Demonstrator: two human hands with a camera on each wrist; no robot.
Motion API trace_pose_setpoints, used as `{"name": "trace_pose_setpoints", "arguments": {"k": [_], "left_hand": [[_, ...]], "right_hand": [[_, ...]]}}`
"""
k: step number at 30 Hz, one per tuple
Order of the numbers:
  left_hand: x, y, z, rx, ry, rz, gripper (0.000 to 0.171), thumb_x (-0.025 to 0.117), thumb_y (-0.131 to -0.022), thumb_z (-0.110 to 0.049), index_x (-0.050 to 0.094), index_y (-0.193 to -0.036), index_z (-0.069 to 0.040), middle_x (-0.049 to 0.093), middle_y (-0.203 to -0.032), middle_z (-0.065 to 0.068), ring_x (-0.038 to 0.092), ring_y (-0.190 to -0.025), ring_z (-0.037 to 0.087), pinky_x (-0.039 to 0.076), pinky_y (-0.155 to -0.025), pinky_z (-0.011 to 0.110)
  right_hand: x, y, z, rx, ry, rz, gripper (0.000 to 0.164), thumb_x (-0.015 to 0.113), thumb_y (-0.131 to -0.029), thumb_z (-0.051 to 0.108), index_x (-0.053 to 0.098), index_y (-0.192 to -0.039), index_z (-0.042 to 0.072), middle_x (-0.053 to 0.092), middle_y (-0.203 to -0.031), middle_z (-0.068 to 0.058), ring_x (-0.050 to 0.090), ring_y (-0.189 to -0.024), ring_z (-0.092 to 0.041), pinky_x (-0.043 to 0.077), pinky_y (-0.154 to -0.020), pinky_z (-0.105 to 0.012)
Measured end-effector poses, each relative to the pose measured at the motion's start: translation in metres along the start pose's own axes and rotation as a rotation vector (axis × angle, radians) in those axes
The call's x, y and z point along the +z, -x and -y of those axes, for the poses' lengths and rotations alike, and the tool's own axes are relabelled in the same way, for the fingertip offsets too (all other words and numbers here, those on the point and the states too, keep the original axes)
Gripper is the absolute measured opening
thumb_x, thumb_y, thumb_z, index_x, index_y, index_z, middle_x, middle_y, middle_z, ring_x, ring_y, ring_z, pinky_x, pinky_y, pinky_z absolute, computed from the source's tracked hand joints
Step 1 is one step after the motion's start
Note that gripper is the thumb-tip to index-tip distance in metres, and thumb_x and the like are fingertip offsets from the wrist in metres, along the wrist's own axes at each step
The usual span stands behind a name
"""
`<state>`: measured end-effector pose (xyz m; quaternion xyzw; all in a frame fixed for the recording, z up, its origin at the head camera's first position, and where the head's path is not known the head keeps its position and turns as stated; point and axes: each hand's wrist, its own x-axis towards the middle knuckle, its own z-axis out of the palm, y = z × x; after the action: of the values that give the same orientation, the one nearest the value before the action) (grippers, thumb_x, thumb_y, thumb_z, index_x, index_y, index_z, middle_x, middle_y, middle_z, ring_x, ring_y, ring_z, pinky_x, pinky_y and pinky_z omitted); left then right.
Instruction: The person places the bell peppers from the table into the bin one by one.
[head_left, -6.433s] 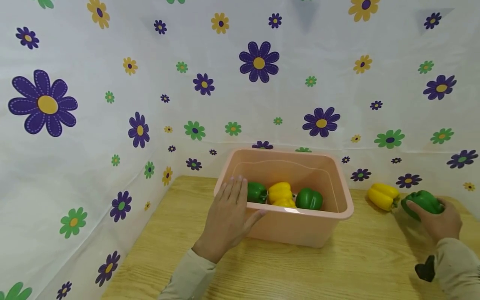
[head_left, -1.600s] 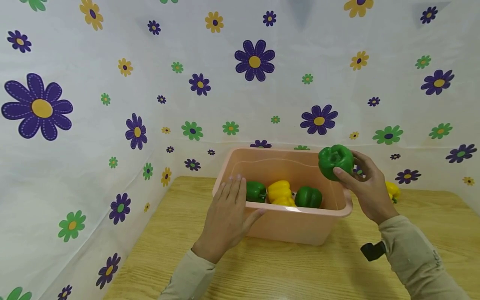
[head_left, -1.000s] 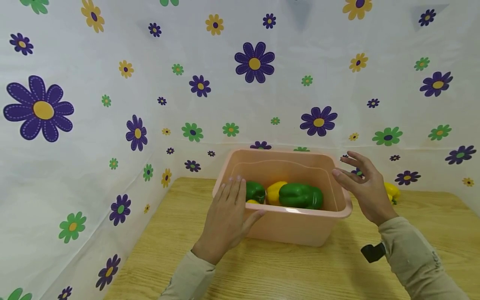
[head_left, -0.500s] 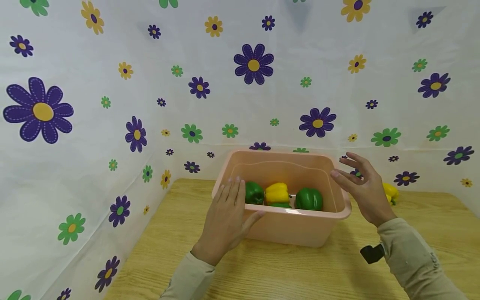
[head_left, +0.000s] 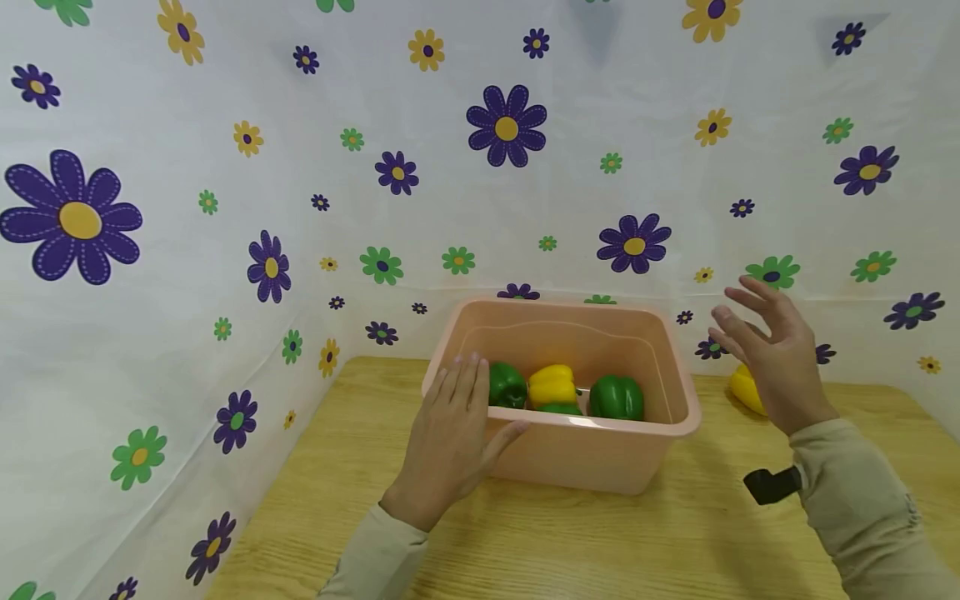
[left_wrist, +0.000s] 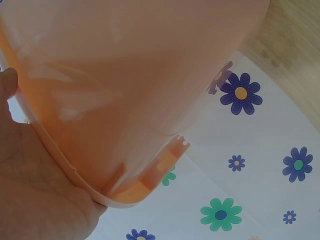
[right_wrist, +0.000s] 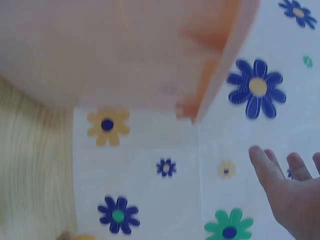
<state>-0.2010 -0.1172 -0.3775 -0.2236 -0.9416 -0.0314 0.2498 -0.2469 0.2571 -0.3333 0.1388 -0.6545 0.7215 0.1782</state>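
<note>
A pink plastic bin point(head_left: 577, 454) stands on the table. My left hand point(head_left: 450, 433) rests on its front left corner, fingers straight and thumb along the front wall; the left wrist view shows the hand point(left_wrist: 40, 185) against the rim. Inside lie a green bell pepper point(head_left: 507, 385) partly behind that hand, a yellow bell pepper point(head_left: 552, 386), a green one point(head_left: 617, 397) at the right, and another green one point(head_left: 561, 409) mostly hidden by the front rim. Right of the bin my right hand point(head_left: 780, 358) hovers with nothing in it, in front of a yellow bell pepper point(head_left: 747, 389).
The wooden table point(head_left: 555, 542) reaches back to a flower-printed white sheet point(head_left: 442, 200) that hangs behind and to the left. A small black device point(head_left: 772, 485) is strapped at the right sleeve point(head_left: 855, 492).
My right hand brought a green bell pepper from the right and let it drop into the bin, where the peppers shifted. It then moved rightwards, away from the bin. My left hand stayed put.
</note>
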Motion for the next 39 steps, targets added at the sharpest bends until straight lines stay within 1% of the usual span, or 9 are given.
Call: {"name": "trace_pose_setpoints", "arguments": {"k": [3,7,9,11,17,22,27,31,39], "left_hand": [[-0.001,-0.001,0.000,-0.004,0.001,0.009,0.087,0.048,-0.100,-0.062,0.037,-0.152,0.008,0.033,-0.159,0.024,0.034,-0.147,0.038,0.023,-0.123,0.047],[-0.002,-0.001,0.000,-0.013,0.006,0.028,0.087,0.047,-0.101,-0.062,0.036,-0.153,0.007,0.032,-0.160,0.023,0.031,-0.148,0.037,0.021,-0.123,0.046],[-0.002,-0.001,0.000,-0.016,0.008,0.032,0.088,0.046,-0.101,-0.062,0.035,-0.153,0.007,0.031,-0.160,0.023,0.030,-0.149,0.037,0.021,-0.124,0.046],[-0.002,-0.001,0.000,-0.018,0.005,0.036,0.088,0.045,-0.101,-0.063,0.034,-0.153,0.007,0.031,-0.161,0.023,0.029,-0.149,0.036,0.020,-0.124,0.046],[-0.002,-0.001,0.001,-0.021,-0.003,0.046,0.088,0.043,-0.101,-0.064,0.034,-0.154,0.007,0.030,-0.161,0.022,0.030,-0.149,0.037,0.020,-0.124,0.046],[-0.003,0.000,0.001,-0.019,-0.005,0.040,0.088,0.045,-0.101,-0.063,0.035,-0.153,0.007,0.032,-0.160,0.023,0.031,-0.148,0.037,0.021,-0.123,0.046],[-0.002,0.000,0.000,-0.022,0.003,0.057,0.088,0.043,-0.101,-0.063,0.033,-0.154,0.007,0.030,-0.161,0.023,0.030,-0.149,0.037,0.020,-0.124,0.046],[-0.003,0.000,0.000,-0.035,0.012,0.075,0.089,0.040,-0.102,-0.064,0.032,-0.155,0.006,0.028,-0.162,0.022,0.027,-0.150,0.036,0.018,-0.124,0.045],[-0.004,0.000,0.000,-0.037,0.014,0.083,0.089,0.039,-0.102,-0.065,0.031,-0.155,0.006,0.027,-0.162,0.022,0.025,-0.151,0.036,0.018,-0.124,0.045]], "right_hand": [[-0.015,-0.008,-0.001,0.034,0.179,-0.133,0.063,0.066,-0.100,0.017,0.037,-0.156,0.017,0.043,-0.149,-0.011,0.057,-0.124,-0.017,0.050,-0.098,-0.022],[-0.032,-0.015,-0.008,0.172,0.427,-0.298,0.073,0.067,-0.098,0.034,0.030,-0.160,0.023,0.032,-0.162,-0.010,0.038,-0.145,-0.029,0.039,-0.115,-0.039],[-0.038,-0.016,-0.015,0.216,0.473,-0.347,0.078,0.069,-0.096,0.040,0.027,-0.161,0.024,0.029,-0.164,-0.007,0.033,-0.148,-0.032,0.036,-0.116,-0.048],[-0.044,-0.016,-0.025,0.239,0.508,-0.373,0.083,0.071,-0.094,0.044,0.026,-0.161,0.022,0.027,-0.165,-0.007,0.030,-0.149,-0.033,0.033,-0.117,-0.052],[-0.065,-0.009,-0.057,0.318,0.682,-0.322,0.095,0.069,-0.093,0.050,0.019,-0.162,0.007,0.018,-0.166,-0.022,0.022,-0.148,-0.048,0.024,-0.117,-0.065],[-0.077,-0.002,-0.077,0.405,0.770,-0.268,0.101,0.069,-0.093,0.050,0.013,-0.161,-0.001,0.013,-0.164,-0.030,0.015,-0.148,-0.052,0.019,-0.117,-0.067],[-0.087,0.004,-0.090,0.481,0.798,-0.230,0.102,0.068,-0.094,0.049,0.011,-0.158,-0.007,0.007,-0.163,-0.033,0.010,-0.149,-0.053,0.017,-0.117,-0.067],[-0.097,0.008,-0.100,0.526,0.834,-0.168,0.101,0.065,-0.096,0.048,0.008,-0.157,-0.009,0.005,-0.161,-0.036,0.010,-0.147,-0.056,0.015,-0.118,-0.067],[-0.110,0.012,-0.114,0.560,0.819,-0.111,0.102,0.062,-0.097,0.048,0.002,-0.157,-0.008,0.005,-0.159,-0.039,0.012,-0.144,-0.060,0.013,-0.117,-0.069]]}}
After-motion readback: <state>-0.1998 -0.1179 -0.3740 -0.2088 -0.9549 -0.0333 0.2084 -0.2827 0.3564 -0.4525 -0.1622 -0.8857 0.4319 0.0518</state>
